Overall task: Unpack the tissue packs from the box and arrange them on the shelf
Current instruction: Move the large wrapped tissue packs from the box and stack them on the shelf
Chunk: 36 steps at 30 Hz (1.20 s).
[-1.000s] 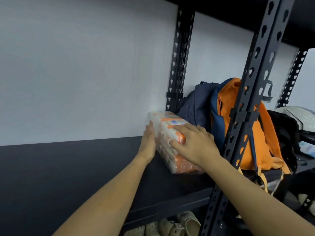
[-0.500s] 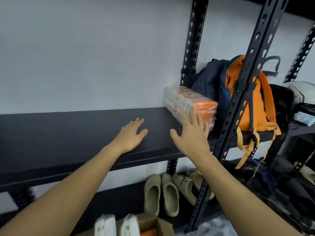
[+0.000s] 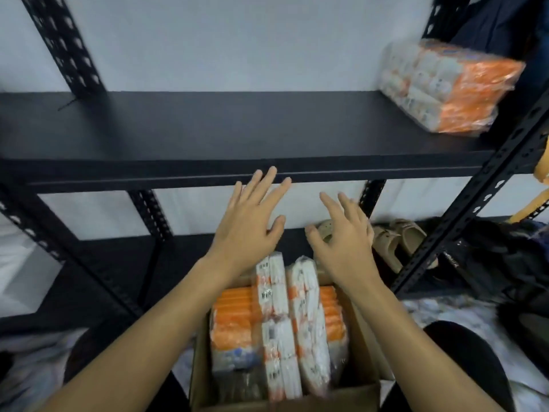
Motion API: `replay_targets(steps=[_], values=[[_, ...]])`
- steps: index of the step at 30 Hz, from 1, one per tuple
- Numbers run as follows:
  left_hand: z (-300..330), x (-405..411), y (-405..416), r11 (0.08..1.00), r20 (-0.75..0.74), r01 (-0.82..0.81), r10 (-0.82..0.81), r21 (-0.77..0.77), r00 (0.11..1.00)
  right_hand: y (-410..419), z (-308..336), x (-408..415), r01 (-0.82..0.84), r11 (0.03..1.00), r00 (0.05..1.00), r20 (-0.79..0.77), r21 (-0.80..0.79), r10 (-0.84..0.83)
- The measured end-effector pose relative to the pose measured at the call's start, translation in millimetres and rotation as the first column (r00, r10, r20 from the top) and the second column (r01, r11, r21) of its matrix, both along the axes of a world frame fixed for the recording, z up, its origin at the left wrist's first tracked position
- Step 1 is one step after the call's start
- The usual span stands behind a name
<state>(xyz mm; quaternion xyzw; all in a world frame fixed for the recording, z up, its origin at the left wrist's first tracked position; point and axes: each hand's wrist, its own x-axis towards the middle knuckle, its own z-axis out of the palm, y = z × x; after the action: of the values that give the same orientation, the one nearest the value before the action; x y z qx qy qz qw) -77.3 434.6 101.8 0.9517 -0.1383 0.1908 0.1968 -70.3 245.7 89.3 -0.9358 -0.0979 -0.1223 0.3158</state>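
An orange-and-white tissue pack (image 3: 442,84) lies on the black shelf (image 3: 208,135) at its far right end. Below, an open cardboard box (image 3: 368,391) holds several more tissue packs (image 3: 276,325) standing on edge. My left hand (image 3: 252,221) hovers with fingers spread just below the shelf's front edge, above the far end of the box. Beside it, my right hand (image 3: 344,236) is also open and empty, fingers slightly curled, over the box's far right side. Neither hand touches a pack.
Black perforated uprights (image 3: 472,203) frame the shelf on both sides. Beige clogs (image 3: 395,239) sit on the floor under the shelf at right, with dark bags (image 3: 502,257) beyond them. A dark bag (image 3: 490,22) stands behind the shelved pack. A white wall backs the rack.
Both hands let go of the pack on the shelf and drew back and down. My view dropped from the shelf to the box, which now fills the lower middle.
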Motion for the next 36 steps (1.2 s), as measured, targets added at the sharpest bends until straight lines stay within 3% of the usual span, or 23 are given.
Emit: replay_targets(steps=[2, 5, 10, 17, 24, 36], values=[[-30, -17, 1, 0.99, -0.135, -0.055, 0.037, -0.128, 0.99, 2, -28, -9, 0.006, 1.0, 0.997, -0.072, -0.021, -0.008], [-84, -39, -1, 0.964, -0.328, -0.176, 0.104, -0.197, 0.939, 1, -70, -24, -0.005, 0.999, 0.981, -0.196, -0.047, -0.004], [-148, -66, -29, 0.911, -0.449, -0.269, 0.108, -0.313, 0.887, -4, -132, -48, -0.001, 0.996, 0.952, -0.305, -0.084, -0.025], [-204, -87, -50, 0.877, -0.616, -0.416, 0.194, -0.24, 0.763, -15, -181, -68, -0.024, 0.997, 0.86, -0.507, 0.07, 0.056], [-207, -80, -54, 0.752, -0.597, -0.505, 0.188, -0.423, 0.78, -18, -193, -64, 0.071, 0.983, 0.85, -0.526, 0.167, 0.028], [-208, -83, -53, 0.765, -0.64, -0.555, 0.254, -0.325, 0.725, -22, -199, -61, 0.103, 0.983, 0.854, -0.52, 0.153, -0.008]])
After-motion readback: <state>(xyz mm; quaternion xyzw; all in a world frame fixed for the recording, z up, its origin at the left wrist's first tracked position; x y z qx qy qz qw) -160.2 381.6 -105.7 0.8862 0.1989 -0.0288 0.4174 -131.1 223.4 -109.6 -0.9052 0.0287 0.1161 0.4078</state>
